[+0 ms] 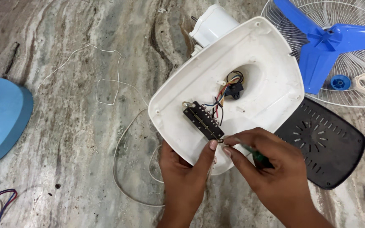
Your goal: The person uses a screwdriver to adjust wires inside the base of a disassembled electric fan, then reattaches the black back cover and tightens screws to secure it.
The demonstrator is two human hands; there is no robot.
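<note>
My left hand [186,177] grips the near rim of the white fan base [250,55], thumb beside the black switch block [203,121]. My right hand [271,169] is closed on a green screwdriver [252,153], nearer its tip. The block runs diagonally up-left from both hands, its near end just ahead of my fingers

One white fan base shell [258,55], one black switch block [202,120], one black vented cover [324,145], one blue fan blade [326,42], one wire guard [360,63], one blue housing [3,118], two hands: left [184,177], right [271,169].
</note>
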